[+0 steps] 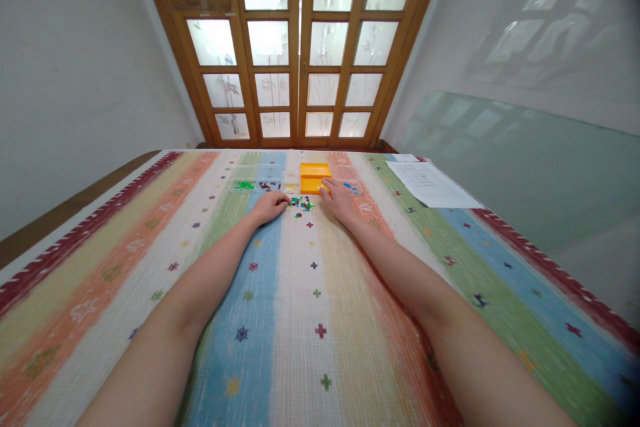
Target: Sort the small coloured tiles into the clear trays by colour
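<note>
A small heap of mixed coloured pieces (301, 203), too tiny to make out singly, lies on the striped tablecloth between my hands. My left hand (271, 207) rests at the heap's left edge, fingers curled together with their tips by the pieces; anything inside them is hidden. Behind the heap stands an open yellow box (316, 169). My right hand (338, 200) reaches to its front right corner, thumb and fingers drawn together over the edge; what they hold, if anything, cannot be seen. Left of the box, clear containers hold green pieces (245, 185) and dark brown pieces (269, 185).
Blue pieces (351, 187) sit in a clear container right of the yellow box, and a few yellow pieces (290, 188) on its left. Printed paper sheets (430, 183) lie at the back right. Wood-framed glass doors (300, 67) rise beyond the table.
</note>
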`<state>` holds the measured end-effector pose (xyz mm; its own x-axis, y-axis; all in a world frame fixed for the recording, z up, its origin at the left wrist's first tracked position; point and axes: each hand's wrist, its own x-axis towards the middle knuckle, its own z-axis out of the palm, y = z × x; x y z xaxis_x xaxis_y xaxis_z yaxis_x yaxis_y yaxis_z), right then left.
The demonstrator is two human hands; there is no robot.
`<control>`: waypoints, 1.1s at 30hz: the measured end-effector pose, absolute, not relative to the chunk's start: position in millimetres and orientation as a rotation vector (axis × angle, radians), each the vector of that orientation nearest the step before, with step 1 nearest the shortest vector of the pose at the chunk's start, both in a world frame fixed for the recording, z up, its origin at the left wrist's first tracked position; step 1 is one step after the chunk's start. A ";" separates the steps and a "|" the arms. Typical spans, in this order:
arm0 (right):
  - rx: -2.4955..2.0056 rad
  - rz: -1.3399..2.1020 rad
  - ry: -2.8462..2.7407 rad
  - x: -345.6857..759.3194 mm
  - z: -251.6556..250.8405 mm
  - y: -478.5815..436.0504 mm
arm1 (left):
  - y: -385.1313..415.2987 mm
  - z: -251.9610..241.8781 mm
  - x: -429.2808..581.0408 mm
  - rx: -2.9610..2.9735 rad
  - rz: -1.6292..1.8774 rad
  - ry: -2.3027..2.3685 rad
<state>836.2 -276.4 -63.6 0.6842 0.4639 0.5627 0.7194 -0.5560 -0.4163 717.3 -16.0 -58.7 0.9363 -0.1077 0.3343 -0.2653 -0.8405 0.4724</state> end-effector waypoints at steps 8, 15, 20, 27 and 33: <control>-2.309 -0.492 -0.990 834.6 -67.9 -274.7 | -19.0 -52.9 714.8 2.597 0.388 -0.288; -2.230 -0.468 -1.223 814.8 -59.5 -267.8 | -19.8 -48.8 714.1 2.621 0.348 -0.334; -2.199 -0.478 -1.255 811.5 -61.6 -265.6 | -22.6 -46.5 712.9 2.629 0.364 -0.275; -2.200 -0.467 -1.281 812.4 -61.9 -266.9 | -18.1 -50.1 714.4 2.678 0.439 -0.210; -2.117 -0.392 -1.569 793.3 -49.7 -261.6 | -16.6 -55.2 718.0 2.718 0.449 -0.139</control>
<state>793.3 -261.6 -49.7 0.3041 0.8159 0.4918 0.9513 -0.2332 -0.2015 718.0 -16.6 -55.2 0.9440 -0.0347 0.3281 -0.1565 -0.9225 0.3528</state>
